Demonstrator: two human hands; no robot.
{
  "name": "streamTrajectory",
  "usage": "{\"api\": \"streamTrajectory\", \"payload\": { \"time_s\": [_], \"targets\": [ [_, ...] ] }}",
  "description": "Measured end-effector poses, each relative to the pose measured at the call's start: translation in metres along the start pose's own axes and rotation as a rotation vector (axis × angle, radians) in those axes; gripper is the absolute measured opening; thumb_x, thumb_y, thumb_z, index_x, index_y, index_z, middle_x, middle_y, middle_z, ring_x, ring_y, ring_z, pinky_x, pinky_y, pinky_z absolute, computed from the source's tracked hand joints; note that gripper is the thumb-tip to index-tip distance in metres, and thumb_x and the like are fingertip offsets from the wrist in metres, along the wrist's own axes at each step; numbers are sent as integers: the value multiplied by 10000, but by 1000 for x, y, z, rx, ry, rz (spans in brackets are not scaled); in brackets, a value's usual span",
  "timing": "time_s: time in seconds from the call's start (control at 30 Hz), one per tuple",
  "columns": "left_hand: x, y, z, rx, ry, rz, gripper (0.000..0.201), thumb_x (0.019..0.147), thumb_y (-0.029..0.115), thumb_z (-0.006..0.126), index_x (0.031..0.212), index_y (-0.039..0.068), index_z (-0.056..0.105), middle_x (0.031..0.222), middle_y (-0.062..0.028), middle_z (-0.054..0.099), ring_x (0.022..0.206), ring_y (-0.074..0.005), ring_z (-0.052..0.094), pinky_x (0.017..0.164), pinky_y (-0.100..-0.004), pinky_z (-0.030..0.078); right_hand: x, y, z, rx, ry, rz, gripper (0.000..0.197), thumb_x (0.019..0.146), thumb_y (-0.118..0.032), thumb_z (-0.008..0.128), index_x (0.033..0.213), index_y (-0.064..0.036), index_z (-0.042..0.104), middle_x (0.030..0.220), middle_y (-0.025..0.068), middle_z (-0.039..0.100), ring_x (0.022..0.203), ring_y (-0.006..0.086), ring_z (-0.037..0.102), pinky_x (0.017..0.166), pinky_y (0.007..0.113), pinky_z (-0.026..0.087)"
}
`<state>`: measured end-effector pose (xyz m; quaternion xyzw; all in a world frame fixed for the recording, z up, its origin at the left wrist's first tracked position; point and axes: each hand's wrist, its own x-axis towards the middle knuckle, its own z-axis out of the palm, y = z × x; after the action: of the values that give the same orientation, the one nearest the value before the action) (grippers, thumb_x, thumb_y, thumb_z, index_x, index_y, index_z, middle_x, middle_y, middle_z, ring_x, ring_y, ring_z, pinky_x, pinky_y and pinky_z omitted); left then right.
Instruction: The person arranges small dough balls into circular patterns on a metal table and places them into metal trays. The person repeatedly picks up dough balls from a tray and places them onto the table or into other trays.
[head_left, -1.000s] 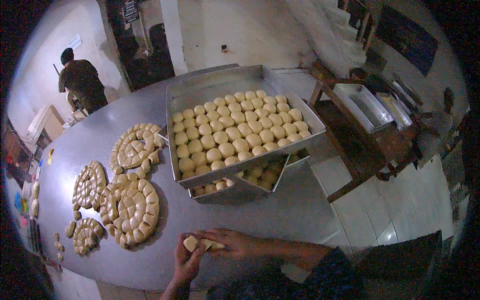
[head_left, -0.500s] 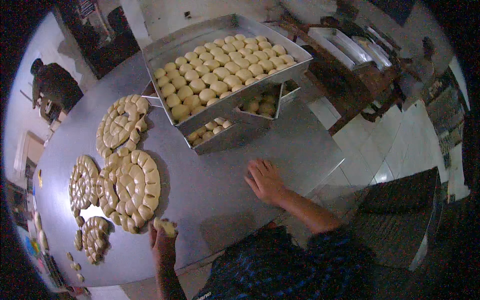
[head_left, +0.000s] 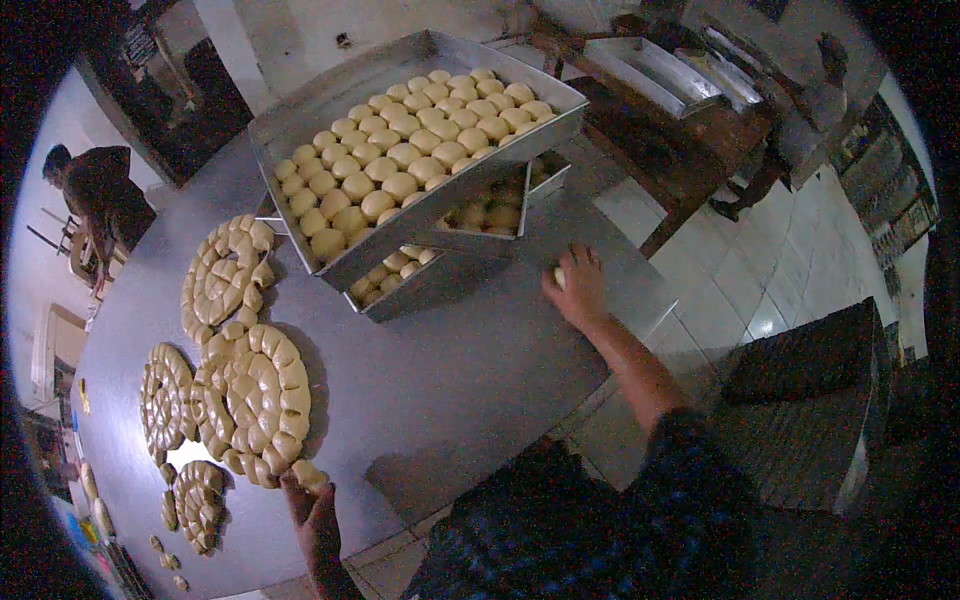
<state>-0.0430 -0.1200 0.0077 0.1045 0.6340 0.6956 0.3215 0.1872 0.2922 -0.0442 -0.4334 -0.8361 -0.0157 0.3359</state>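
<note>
On the metal table (head_left: 440, 400), my right hand (head_left: 580, 290) is cupped over a small dough ball (head_left: 560, 278), pale at the thumb side; most of the ball is hidden. My left hand (head_left: 315, 515), low in the picture, holds a piece of dough (head_left: 309, 476) between thumb and fingers. That piece is at the lower edge of a large coil of cut dough pieces (head_left: 265, 390); whether it touches the coil I cannot tell. Three other coils lie nearby: an upper one (head_left: 225, 275), a left one (head_left: 166, 395) and a smaller lower one (head_left: 200, 505).
A deep metal tray (head_left: 450, 180) full of round dough balls (head_left: 400, 155) rests on other trays (head_left: 400, 275) set crosswise. Small dough bits (head_left: 168, 560) lie at the lower left. Another person (head_left: 105, 200) bends at the far left. A wooden table (head_left: 640, 150) holds long pans (head_left: 655, 75).
My right hand has moved up and right, and a dough ball now shows under it. My left hand has shifted its dough piece slightly left and down. The whole view has tilted a little.
</note>
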Motion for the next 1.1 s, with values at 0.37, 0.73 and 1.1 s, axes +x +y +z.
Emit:
{"api": "streamTrajectory", "payload": {
  "time_s": [0.37, 0.73, 1.1],
  "targets": [
    [35, -8, 87, 65, -85, 71, 254, 774, 89, 607, 965, 79, 441, 817, 6, 462, 734, -97, 456, 685, -247, 415, 21, 25, 4, -44, -325, -129, 232, 721, -193, 606, 886, -34, 568, 1026, 185, 517, 1043, 356, 449, 878, 465, 370],
    [6, -19, 95, -49, 244, 120, 495, 737, 3, 631, 1158, 57, 375, 1093, -102, 450, 1041, -207, 446, 874, -354, 410, 161, 64, -85, 1131, -369, 185, 351, 794, -145, 561, 1123, -31, 522, 1053, 55, 553, 968, 140, 519, 828, 299, 427],
    [-7, -28, 104, -107, 44, 148, 302, 855, 140, 518, 1137, 105, 415, 926, -51, 486, 825, -204, 505, 839, -372, 425, 389, -29, 10, 241, 182, -165, 230, 829, -229, 554, 943, -34, 594, 855, 120, 625, 803, 184, 588, 724, 310, 453]
  ]
}}
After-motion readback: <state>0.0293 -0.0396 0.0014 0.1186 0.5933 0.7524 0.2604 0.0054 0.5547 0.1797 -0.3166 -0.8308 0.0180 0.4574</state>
